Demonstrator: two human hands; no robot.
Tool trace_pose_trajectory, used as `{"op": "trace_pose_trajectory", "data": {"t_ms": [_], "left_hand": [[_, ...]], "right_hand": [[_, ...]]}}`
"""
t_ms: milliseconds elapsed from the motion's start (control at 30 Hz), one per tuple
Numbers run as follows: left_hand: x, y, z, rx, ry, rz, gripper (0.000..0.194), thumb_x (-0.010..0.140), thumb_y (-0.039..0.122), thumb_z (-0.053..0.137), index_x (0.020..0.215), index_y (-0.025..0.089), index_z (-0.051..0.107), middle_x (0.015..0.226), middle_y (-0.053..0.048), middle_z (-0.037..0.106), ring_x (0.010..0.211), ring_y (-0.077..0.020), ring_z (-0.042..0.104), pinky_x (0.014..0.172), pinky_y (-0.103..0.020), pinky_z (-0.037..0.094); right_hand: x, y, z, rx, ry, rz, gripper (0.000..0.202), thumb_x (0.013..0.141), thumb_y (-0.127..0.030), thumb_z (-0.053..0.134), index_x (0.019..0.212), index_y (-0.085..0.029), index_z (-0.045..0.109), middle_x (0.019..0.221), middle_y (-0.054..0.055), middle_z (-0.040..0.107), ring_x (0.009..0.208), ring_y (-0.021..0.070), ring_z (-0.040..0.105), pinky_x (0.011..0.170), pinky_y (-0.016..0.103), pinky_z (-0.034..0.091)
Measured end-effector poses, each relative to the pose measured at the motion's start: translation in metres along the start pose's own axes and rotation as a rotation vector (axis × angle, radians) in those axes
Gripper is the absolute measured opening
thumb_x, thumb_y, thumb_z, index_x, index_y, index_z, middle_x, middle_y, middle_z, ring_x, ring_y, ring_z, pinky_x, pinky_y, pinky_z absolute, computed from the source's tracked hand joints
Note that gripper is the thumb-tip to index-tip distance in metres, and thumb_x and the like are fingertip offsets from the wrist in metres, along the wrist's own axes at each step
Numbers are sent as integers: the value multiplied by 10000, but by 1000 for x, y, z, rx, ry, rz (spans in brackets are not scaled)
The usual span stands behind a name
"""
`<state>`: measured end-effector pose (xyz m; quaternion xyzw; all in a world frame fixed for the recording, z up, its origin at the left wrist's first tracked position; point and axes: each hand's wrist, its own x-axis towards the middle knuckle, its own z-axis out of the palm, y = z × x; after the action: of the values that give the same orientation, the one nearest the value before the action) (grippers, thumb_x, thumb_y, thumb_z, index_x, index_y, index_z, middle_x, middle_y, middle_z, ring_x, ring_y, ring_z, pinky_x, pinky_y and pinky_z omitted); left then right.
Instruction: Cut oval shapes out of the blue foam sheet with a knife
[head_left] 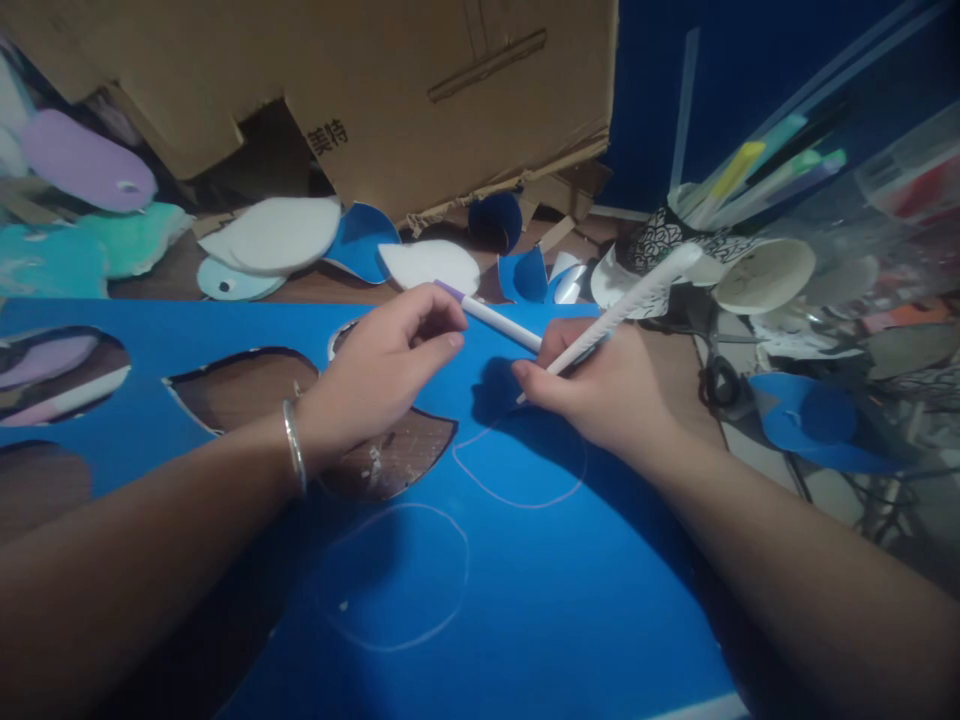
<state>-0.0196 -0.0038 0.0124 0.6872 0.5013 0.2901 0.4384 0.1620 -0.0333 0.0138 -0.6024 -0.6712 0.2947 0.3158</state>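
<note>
My right hand (pixel 600 385) is closed round a slim white pen (pixel 622 305), its tip pointing down at the blue board (pixel 600 600). Just under the tip, a pale rounded outline (pixel 517 505) is drawn on the board; my hand's shadow covers its upper part. My left hand (pixel 390 355) hovers left of the pen, fingers loosely curled, thumb apart from the forefinger, nothing seen between them. Near its fingertips lies a white marker with a purple end (pixel 495 322), partly hidden behind my right hand. A second rounded outline (pixel 466 560) shows nearer me.
Leaf-shaped cutouts (pixel 247 385) in the board show brown wood. Behind lie white shapes (pixel 274 235), blue scraps (pixel 364 240) and a purple fish-like piece (pixel 86 160), below a cardboard box (pixel 450 100). A patterned holder with several pens (pixel 660 240) and black-handled scissors (pixel 721 380) are at right.
</note>
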Motion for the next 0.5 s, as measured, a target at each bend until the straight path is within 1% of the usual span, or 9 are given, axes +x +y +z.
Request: {"op": "trace_pose_trajectory", "data": {"t_ms": [133,300,500], "left_hand": [[0,0,0,6,-8,7,80,770,219,479,828,202,532,709,7,511,574,-107,418,524,-246,352],[0,0,-1,3,-12,8,84,774,226,477,833,201,532,711,6,513,565,-107,412,515,-248,347],[0,0,-1,-6,-8,4,85,768,240,481,824,203,533,700,6,510,569,-113,416,519,-253,350]], "right_hand": [[0,2,0,9,-6,-3,268,657,-279,621,490,-181,435,437,-33,497,433,88,421,407,212,298],[0,2,0,0,16,-12,266,653,-272,627,485,-183,442,425,-33,495,427,88,414,400,215,287],[0,1,-1,11,16,4,257,654,-251,625,482,-188,445,421,-31,496,421,92,418,398,223,303]]}}
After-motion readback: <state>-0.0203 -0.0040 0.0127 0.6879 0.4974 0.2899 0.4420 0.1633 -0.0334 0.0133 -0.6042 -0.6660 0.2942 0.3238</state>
